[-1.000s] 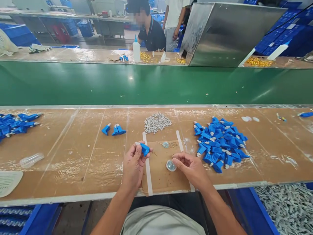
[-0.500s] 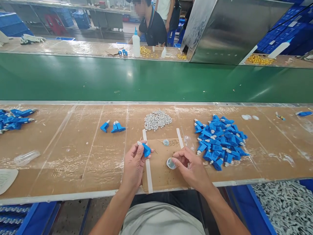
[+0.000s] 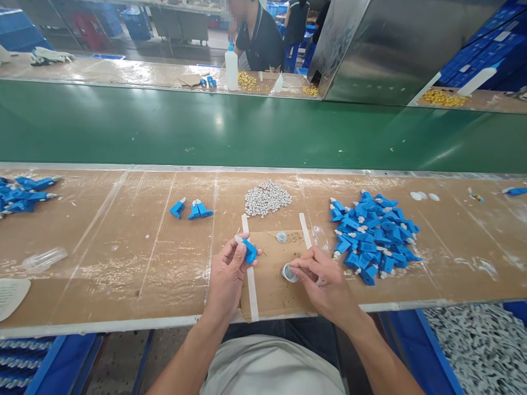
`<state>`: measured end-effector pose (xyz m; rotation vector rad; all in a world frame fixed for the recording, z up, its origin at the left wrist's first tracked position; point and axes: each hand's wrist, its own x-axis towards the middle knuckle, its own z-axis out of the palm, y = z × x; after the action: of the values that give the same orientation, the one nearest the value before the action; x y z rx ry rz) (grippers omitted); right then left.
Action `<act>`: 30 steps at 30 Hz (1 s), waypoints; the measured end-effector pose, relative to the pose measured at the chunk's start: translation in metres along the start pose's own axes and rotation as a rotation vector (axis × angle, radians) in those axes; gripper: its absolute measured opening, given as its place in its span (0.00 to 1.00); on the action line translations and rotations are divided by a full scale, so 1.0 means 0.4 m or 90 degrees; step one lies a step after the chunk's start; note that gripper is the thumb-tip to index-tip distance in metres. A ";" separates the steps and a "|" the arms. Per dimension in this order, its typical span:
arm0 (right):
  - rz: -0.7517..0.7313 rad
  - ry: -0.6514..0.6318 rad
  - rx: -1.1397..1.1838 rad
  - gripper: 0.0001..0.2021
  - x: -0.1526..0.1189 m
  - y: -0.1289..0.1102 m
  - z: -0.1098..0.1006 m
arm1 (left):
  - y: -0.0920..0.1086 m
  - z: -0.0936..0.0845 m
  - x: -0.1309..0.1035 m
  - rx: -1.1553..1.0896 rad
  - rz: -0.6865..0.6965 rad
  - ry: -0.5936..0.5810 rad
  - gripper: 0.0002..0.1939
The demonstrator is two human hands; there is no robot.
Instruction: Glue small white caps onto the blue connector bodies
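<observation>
My left hand [image 3: 229, 270] grips a blue plastic part with a whitish tip [image 3: 250, 252] between thumb and fingers, above a taped cardboard sheet [image 3: 269, 299]. My right hand [image 3: 325, 277] is closed in a pinch over a small round cup [image 3: 289, 273] with a grey, shiny inside. What the pinched fingers hold, if anything, is too small to make out. Behind the cup lies a small clear round piece [image 3: 281, 237] with a thin stick beside it. A heap of small grey pieces [image 3: 267, 198] sits beyond the sheet.
Many blue parts are piled [image 3: 373, 236] at the right, with a few [image 3: 200, 210] at left centre and another pile [image 3: 24, 195] far left. A clear plastic tube [image 3: 44, 260] lies at left. Beyond the green belt [image 3: 263, 129], a person [image 3: 261, 38] sits near a white bottle [image 3: 231, 68].
The right fingertips have closed in toward the small cup's opening. My left hand keeps hold of the blue part, nearly still. The view has shifted slightly, and the person opposite has raised a hand.
</observation>
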<state>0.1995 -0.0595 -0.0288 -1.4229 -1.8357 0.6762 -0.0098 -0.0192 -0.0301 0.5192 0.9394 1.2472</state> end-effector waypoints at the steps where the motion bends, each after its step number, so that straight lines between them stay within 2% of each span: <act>1: -0.006 -0.001 -0.002 0.07 -0.005 -0.002 -0.002 | -0.001 0.001 -0.001 0.003 -0.004 -0.003 0.21; 7: 0.037 -0.011 0.036 0.07 -0.013 -0.010 -0.015 | -0.004 0.015 -0.013 -0.007 -0.036 -0.035 0.21; 11: 0.082 0.057 0.124 0.05 -0.008 -0.009 -0.030 | 0.001 0.026 -0.029 -0.022 -0.100 -0.085 0.13; 17: 0.156 0.161 0.277 0.05 -0.008 -0.016 -0.059 | -0.001 0.054 -0.059 -0.072 -0.220 -0.151 0.11; 21: 0.112 0.215 0.309 0.04 0.005 -0.060 -0.076 | -0.005 0.074 -0.071 -0.076 -0.275 -0.191 0.11; 25: 0.050 0.260 0.253 0.03 0.018 -0.116 -0.077 | 0.001 0.090 -0.077 -0.080 -0.303 -0.216 0.11; 30: -0.028 0.256 0.205 0.06 0.027 -0.147 -0.062 | 0.010 0.099 -0.083 -0.089 -0.322 -0.228 0.11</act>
<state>0.1823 -0.0647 0.0334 -1.1991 -1.3726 0.5832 0.0196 -0.0438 0.0048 0.3485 0.6202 0.7247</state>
